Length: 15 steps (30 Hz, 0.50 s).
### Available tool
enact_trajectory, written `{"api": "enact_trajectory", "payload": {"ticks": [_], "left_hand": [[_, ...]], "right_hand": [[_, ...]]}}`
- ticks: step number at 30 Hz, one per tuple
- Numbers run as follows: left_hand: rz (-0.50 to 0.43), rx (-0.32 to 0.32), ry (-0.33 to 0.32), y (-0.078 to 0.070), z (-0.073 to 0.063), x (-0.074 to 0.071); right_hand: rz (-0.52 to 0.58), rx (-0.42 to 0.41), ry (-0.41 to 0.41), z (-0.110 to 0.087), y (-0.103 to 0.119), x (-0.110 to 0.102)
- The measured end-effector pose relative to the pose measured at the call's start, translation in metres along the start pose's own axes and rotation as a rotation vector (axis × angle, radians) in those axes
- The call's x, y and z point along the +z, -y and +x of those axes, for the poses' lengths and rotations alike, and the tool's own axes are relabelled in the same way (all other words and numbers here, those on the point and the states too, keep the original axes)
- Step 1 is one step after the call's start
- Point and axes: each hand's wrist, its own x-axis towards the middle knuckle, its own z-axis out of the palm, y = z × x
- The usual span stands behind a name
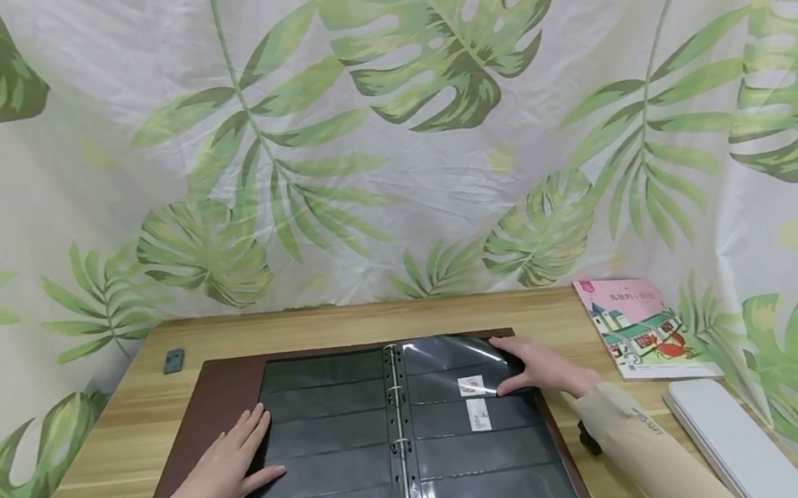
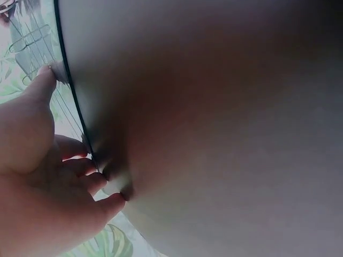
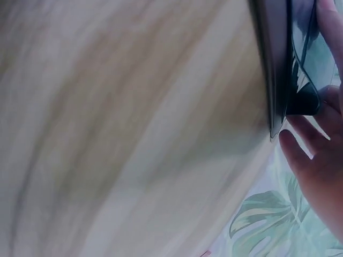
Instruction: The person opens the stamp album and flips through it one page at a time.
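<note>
A brown ring-bound stamp album (image 1: 228, 389) lies open, with black pocket pages on both sides of its metal rings (image 1: 397, 417). Two small stamps (image 1: 478, 414) sit in the upper pockets of the right page (image 1: 487, 456). My left hand (image 1: 220, 470) rests on the left page's outer edge, fingers extended and thumb spread. Up at the right page's outer top corner, my right hand (image 1: 538, 361) holds the page between thumb and fingers. That page corner (image 3: 304, 100) bends up off the cover in the right wrist view.
A pink illustrated book (image 1: 644, 326) lies on the wooden table (image 1: 107, 443) at the right, with a white case (image 1: 738, 440) in front. Near the right forearm is a small black object (image 1: 589, 438). A small grey object (image 1: 173, 361) lies at back left. Leaf-patterned cloth (image 1: 318, 209) hangs behind.
</note>
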Motion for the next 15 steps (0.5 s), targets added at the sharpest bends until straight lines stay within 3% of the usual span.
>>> {"api": "enact_trajectory", "payload": {"ticks": [6,15], "left_hand": [[0.012,0.006,-0.015,0.0001,0.0003,0.0003],[0.005,0.001,-0.008,0.0000,0.0008,0.0026]], "right_hand": [[0.040,0.028,-0.039,0.0006,0.0003,-0.0013],[0.257,0.067,-0.056,-0.0031,0.0010,-0.0046]]}}
